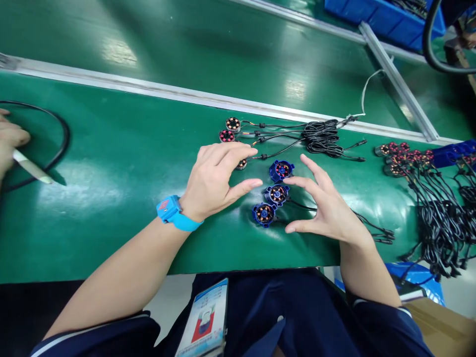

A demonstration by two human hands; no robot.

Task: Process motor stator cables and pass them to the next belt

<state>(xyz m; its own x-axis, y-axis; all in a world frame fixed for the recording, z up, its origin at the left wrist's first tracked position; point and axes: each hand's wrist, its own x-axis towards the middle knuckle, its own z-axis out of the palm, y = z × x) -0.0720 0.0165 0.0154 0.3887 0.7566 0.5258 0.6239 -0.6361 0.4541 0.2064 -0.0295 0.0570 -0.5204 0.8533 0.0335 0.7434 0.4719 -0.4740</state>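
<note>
1. three blue motors (277,194) are set in a short row on the green table (122,243), nearer its front edge than the bare motors (233,124).
2. the left hand (213,178) is held left of the row, its thumb and fingers spread wide; nothing is seen in its grip.
3. the right hand (329,206) is held to the right, fingers wide too; whether the farthest blue motor is touched cannot be made out.
4. the blue motors seem to be being lined up.
5. to grip one, the fingers would need to be brought in, with its black wires (387,232) left unsnagged.
</note>
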